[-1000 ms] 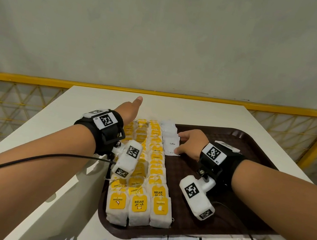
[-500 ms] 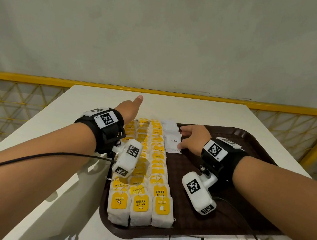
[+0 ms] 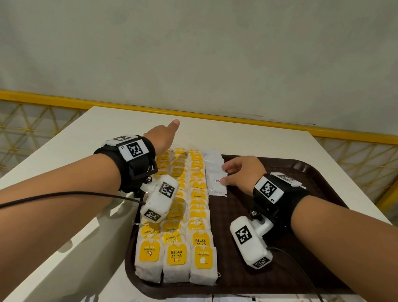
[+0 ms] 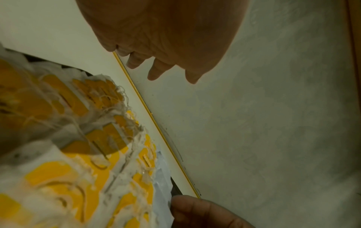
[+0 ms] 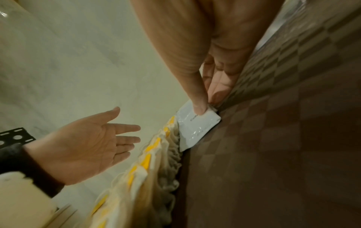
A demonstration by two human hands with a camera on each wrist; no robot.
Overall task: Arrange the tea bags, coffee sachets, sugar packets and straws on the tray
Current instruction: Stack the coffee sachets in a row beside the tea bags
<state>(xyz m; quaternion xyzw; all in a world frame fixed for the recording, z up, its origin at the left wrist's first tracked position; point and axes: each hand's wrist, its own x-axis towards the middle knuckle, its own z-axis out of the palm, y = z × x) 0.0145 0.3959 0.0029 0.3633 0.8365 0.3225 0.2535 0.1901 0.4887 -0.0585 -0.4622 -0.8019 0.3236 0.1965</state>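
Holding: my right hand (image 3: 242, 174) pinches a white coffee sachet (image 5: 197, 128) by its far edge.
Sachet: flat on the tray (image 3: 282, 241), beside the tea bags (image 3: 183, 215), long axis running away from me.
Left hand (image 5: 86, 145): fingers spread, hovering over the tabletop (image 3: 90, 251), holding nothing.

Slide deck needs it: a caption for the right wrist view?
Right hand pinches a white coffee sachet beside tea bags; left hand open.

Tea bags (image 3: 179, 225) in rows on tray (image 3: 291, 268), coffee sachets (image 3: 214, 176) right of them
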